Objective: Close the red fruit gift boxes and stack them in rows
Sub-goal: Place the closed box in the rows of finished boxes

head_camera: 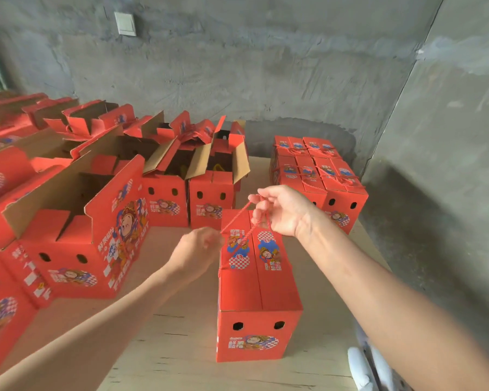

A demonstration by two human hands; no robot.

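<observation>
The right grip (277, 210) pinches the rope handle (236, 216) of the closed box (254, 280), the blurred left grip (201, 246) unclear; stiff cardboard, probably fruit-heavy, so lift by the rope.

The box (259, 280) below my right hand (280, 211) is red with white-checkered discs and a blue-backed cartoon figure, the twisted cord (237, 218) in it is red, the open boxes (76, 238) left of my left hand (198, 249) are brown inside, and the wall (237, 66) beyond is mottled grey.
</observation>
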